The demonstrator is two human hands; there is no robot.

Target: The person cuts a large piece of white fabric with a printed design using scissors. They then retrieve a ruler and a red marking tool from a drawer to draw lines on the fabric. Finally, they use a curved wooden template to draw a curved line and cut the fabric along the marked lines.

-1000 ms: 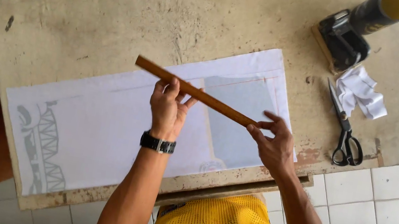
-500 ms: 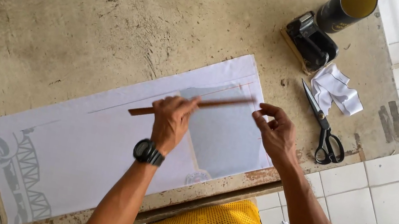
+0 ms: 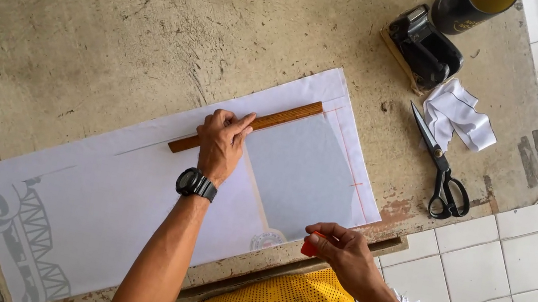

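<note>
**Wooden ruler pinned on the white fabric**

Wooden ruler [image 3: 247,127] lies flat under your left hand [image 3: 220,144], fingers close together and pressing down on its middle, the index finger stretched along the strip. It runs from about eight o'clock to two o'clock across the white fabric [image 3: 127,200], and its upper end reaches a grey panel [image 3: 302,172] lying on that fabric. A black wristwatch [image 3: 196,183] sits on your left wrist.

Your right hand [image 3: 340,248] is at the table's near edge, at about five o'clock from the ruler and well apart from it, its fingertips pinched shut on a small red piece [image 3: 311,245]; what it is cannot be told.

Further out, at three o'clock on the worn table [image 3: 122,22], black scissors [image 3: 442,170] lie just beside a crumpled white scrap [image 3: 459,117]. At one o'clock stand a black device [image 3: 424,47] and a dark cylinder [image 3: 469,9].
</note>
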